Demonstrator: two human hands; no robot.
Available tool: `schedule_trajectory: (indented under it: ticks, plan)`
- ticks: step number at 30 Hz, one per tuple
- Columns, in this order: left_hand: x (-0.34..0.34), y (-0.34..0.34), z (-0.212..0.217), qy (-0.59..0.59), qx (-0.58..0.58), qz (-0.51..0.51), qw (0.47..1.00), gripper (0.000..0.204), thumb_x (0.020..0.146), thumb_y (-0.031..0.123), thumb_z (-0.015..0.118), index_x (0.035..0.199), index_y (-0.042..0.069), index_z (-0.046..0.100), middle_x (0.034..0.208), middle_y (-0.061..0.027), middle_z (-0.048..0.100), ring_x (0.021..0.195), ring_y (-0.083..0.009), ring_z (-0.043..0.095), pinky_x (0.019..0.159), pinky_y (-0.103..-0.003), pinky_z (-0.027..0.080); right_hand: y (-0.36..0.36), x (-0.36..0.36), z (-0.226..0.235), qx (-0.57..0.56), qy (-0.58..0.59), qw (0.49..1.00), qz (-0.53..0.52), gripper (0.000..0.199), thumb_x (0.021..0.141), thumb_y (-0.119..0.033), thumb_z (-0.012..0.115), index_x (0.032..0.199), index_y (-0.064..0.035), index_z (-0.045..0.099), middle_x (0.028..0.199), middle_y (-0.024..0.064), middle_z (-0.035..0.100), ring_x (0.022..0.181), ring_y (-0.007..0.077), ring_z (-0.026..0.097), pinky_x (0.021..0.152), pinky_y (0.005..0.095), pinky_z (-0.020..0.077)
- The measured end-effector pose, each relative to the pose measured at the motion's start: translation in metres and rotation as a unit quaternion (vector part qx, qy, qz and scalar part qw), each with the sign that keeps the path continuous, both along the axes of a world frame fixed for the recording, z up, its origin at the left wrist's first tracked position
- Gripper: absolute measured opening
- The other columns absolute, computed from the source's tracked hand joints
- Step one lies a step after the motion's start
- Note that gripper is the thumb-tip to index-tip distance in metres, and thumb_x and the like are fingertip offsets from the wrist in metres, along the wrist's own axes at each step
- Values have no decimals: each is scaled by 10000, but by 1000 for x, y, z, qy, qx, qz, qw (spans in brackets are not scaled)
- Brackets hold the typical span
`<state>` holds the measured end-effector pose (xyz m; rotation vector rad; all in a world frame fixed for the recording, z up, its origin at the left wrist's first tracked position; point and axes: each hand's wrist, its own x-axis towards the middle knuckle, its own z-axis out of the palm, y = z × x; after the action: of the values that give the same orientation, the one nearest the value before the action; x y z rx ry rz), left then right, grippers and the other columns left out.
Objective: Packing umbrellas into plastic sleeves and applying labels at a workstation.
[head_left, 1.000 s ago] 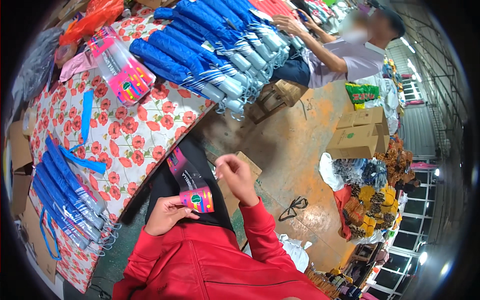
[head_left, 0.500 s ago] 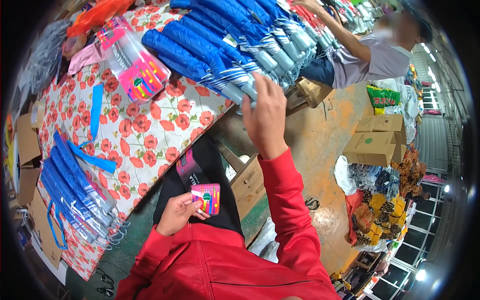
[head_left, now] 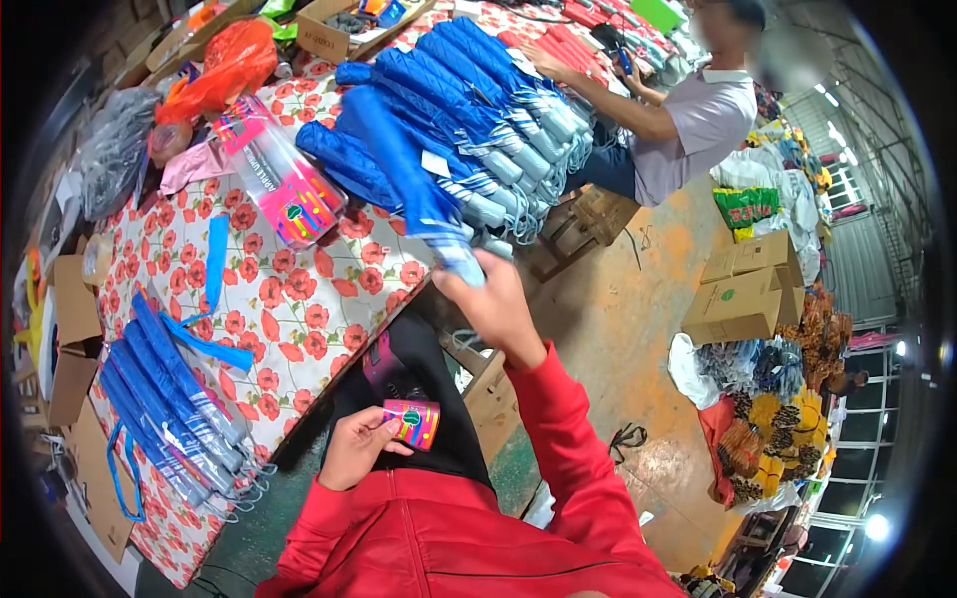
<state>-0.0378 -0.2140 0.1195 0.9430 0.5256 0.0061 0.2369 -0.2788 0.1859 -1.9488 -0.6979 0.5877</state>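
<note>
The right hand [head_left: 490, 299] is closed around the smooth grey handle of a folded umbrella [head_left: 397, 164], fingers wrapped and thumb along it; the umbrella's long, slim body of blue cloth slants up and left from the fist, blurred, and a thin grey cord loop [head_left: 466, 340] hangs just below the hand. The left hand [head_left: 359, 446], lower and nearer the body, is curled with thumb and fingers pinching the pink printed end of a flat plastic sleeve [head_left: 415, 425], whose see-through middle lies over the dark cloth of the thigh [head_left: 447, 424]. Beyond the right hand, a thick row of blue umbrellas [head_left: 461, 62] lies side by side, their cloth softly creased and their grey handles rounded like short tubes. Up and left of both hands, a stack of glossy clear sleeves [head_left: 274, 181] with bright pink ends rests on a white tablecloth [head_left: 329, 261] patterned with red poppies. Left of the left hand lies a smaller bundle of umbrellas [head_left: 177, 399], and above that bundle a flat blue strip [head_left: 215, 267] of cloth trails in a crooked line.
</note>
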Motion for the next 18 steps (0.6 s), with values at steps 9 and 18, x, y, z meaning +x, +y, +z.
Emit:
schedule_trajectory:
  ticks: [9, 18]
  plan:
    - [-35, -17, 19, -60, -42, 23, 997, 294, 1013, 108, 557, 1238, -80, 550, 1037, -191, 676, 817, -242, 698, 770, -348, 623, -120, -150, 11, 137, 119, 977, -116, 207, 908, -150, 691, 1070, -47, 615, 755, 14, 593, 625, 68, 507, 570, 216, 390]
    - [-33, 33, 91, -152, 113, 260, 947, 265, 1002, 110, 594, 1193, -73, 573, 1026, -136, 673, 843, -201, 680, 794, -324, 603, -228, -213, -6, 22, -138, 984, -112, 291, 781, -148, 758, 1018, 7, 691, 787, 129, 685, 613, 220, 570, 610, 319, 482]
